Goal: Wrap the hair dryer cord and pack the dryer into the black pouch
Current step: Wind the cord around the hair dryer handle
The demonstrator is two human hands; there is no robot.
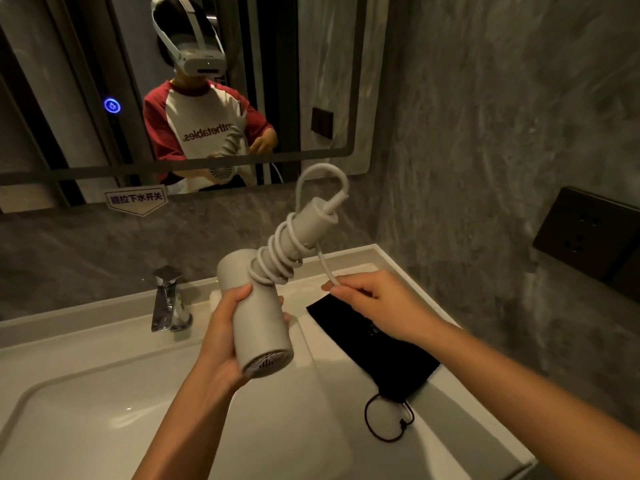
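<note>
A pale grey hair dryer (261, 327) is held up over the sink (104, 410), barrel in the left hand (221, 337), whose grip is wrapped firmly around it. Above that grip, the cord (277, 258) already coils several times around the handle. The right hand (377, 306) pinches the cord's loose tail between thumb and fingertips, a narrow grip. Just below the right wrist, the black pouch (377, 355) lies flat on the counter (450, 441). Wrapping looks nearly finished; packing has not begun.
</note>
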